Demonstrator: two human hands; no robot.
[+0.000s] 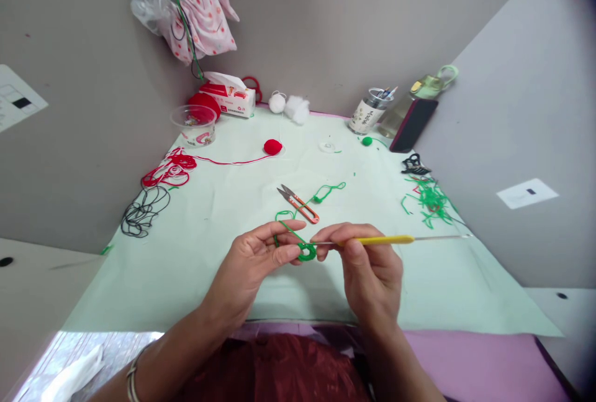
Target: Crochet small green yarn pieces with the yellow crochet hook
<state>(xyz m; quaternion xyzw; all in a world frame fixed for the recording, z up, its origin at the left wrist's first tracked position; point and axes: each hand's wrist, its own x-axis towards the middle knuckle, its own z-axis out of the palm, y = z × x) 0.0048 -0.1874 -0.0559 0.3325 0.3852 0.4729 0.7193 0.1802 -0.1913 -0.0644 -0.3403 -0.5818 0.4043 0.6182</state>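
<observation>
My left hand (261, 253) pinches a small green crocheted ring (307, 254) between thumb and fingers, with green yarn (292, 228) running over the index finger. In my right hand (370, 265) is a crochet hook (384, 240) with a yellow handle, held like a pen. Its metal tip meets the upper edge of the ring; whether a loop sits on it is too small to tell. Just beyond the hands lie orange-handled thread snips (300, 204). Beside them rests a small green yarn bundle (318, 198) with a loose loop.
Red yarn (170, 169), black cord (144, 212) and a plastic tub (194, 125) line the left side. At the back are a tissue box (230, 100), a red ball (272, 146) and a pen can (370, 111). A phone (413, 125) and green scraps (432, 200) lie right.
</observation>
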